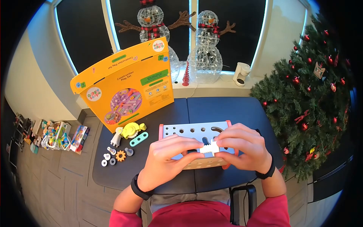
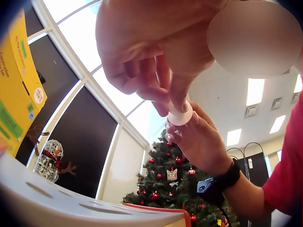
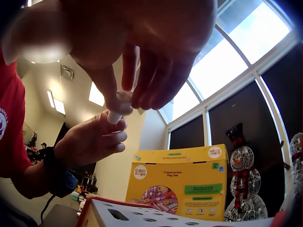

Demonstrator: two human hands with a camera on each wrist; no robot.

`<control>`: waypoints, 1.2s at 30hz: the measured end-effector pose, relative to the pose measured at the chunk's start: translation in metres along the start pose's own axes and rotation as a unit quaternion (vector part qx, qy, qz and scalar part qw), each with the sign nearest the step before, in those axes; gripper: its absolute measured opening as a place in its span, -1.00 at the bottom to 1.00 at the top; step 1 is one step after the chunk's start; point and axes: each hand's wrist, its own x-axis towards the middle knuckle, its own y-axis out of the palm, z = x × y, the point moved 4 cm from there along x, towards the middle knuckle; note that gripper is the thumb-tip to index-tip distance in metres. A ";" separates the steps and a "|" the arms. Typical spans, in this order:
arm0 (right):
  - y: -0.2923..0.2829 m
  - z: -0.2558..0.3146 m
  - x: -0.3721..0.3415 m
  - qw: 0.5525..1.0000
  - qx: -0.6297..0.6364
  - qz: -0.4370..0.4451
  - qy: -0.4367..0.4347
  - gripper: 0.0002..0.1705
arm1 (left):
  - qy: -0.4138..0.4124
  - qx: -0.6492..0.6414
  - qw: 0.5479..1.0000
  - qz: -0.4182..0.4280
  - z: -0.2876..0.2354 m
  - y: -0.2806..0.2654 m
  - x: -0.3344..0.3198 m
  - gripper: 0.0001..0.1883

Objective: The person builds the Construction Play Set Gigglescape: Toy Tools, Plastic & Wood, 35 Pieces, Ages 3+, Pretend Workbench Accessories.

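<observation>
A white toy bolt (image 1: 207, 148) with a ridged shaft is held up over the workbench, its wider end toward the right. My left hand (image 1: 170, 153) pinches the shaft end between thumb and fingers. At the wider end, my right hand (image 1: 245, 145) grips with thumb and fingertips. In the left wrist view, the bolt's pale round end (image 2: 180, 116) shows between the fingertips; in the right wrist view its white shaft (image 3: 115, 116) points toward the left hand. Below both hands stands a toy workbench (image 1: 177, 129) with a holed grey-white top and red ends, partly covered by the hands.
Left on the dark table (image 1: 151, 113) lie a yellow toy piece (image 1: 132, 130), a teal holed strip (image 1: 138, 139), an orange gear (image 1: 120, 156) and several grey and white bolts and nuts. A yellow play set box (image 1: 124, 83) stands behind them. A decorated tree (image 1: 302, 90) rises at right.
</observation>
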 end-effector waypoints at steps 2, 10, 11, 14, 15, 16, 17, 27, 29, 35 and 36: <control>-0.004 -0.002 0.002 1.000 -0.001 0.022 0.012 -0.63 | -0.037 0.019 0.999 0.035 0.002 0.001 -0.001 -0.64; -0.018 -0.038 -0.023 0.983 0.016 0.127 0.130 -0.73 | -0.045 0.203 0.976 0.064 0.039 -0.008 -0.030 -0.52; -0.020 -0.040 -0.026 0.983 0.017 0.128 0.131 -0.73 | -0.054 0.221 0.971 0.070 0.042 -0.009 -0.034 -0.52; -0.020 -0.047 -0.036 0.969 -0.003 0.157 0.193 -0.75 | -0.065 0.221 0.970 0.078 0.050 -0.011 -0.042 -0.53; -0.020 -0.047 -0.038 0.965 -0.011 0.168 0.200 -0.76 | -0.065 0.221 0.970 0.078 0.051 -0.011 -0.044 -0.53; -0.019 -0.048 -0.040 0.962 -0.019 0.178 0.207 -0.76 | -0.065 0.220 0.970 0.081 0.051 -0.011 -0.045 -0.53; -0.019 -0.048 -0.040 0.962 -0.019 0.178 0.207 -0.76 | -0.064 0.220 0.970 0.084 0.052 -0.011 -0.045 -0.53; -0.015 -0.045 -0.041 0.952 -0.030 0.219 0.213 -0.76 | -0.053 0.219 0.970 0.087 0.053 -0.011 -0.048 -0.58; -0.015 -0.044 -0.042 0.951 -0.030 0.221 0.215 -0.77 | -0.050 0.223 0.970 0.086 0.053 -0.011 -0.049 -0.60; -0.013 -0.042 -0.044 0.966 -0.009 0.181 0.183 -0.82 | -0.050 0.220 0.971 0.082 0.053 -0.010 -0.050 -0.63; -0.013 -0.042 -0.044 0.964 -0.017 0.193 0.181 -0.82 | -0.051 0.219 0.971 0.082 0.053 -0.010 -0.050 -0.63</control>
